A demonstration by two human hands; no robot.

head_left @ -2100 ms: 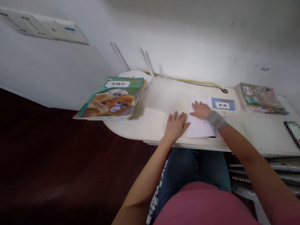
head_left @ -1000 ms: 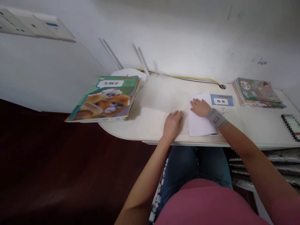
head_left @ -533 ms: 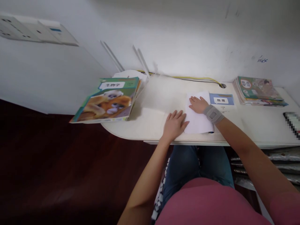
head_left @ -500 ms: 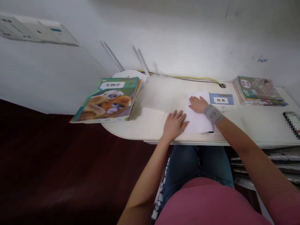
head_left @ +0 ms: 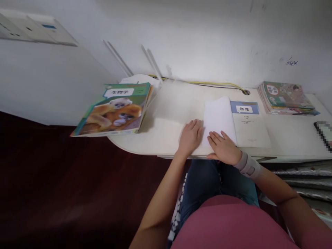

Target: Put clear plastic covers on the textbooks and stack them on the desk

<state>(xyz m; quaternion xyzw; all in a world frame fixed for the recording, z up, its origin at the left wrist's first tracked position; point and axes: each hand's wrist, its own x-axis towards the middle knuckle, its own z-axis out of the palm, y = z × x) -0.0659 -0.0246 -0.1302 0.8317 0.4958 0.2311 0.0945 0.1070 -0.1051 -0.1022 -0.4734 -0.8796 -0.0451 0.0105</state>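
On the white tabletop lies an open book or booklet, its white left leaf [head_left: 219,116] blank and its right side a printed page [head_left: 250,128] with a blue band at the top. My right hand [head_left: 224,148], with a grey wrist band, rests open over the near end of the blank leaf, fingers stretched out. Just left of that leaf, my left hand [head_left: 191,136] lies flat on the table, its fingers extended and holding nothing. The fingertips of my left hand are close to the leaf's left edge.
At the table's left end a stack of textbooks [head_left: 114,112] with monkeys on the cover overhangs the edge, before a white router [head_left: 140,79]. Another book stack [head_left: 287,98] sits at the right. A phone [head_left: 324,135] lies near the right edge. Cables [head_left: 220,84] run along the wall.
My right hand has slid down the blank leaf toward the table's near edge, uncovering more of both pages. My left hand stays beside the leaf, its fingers drawn closer together.
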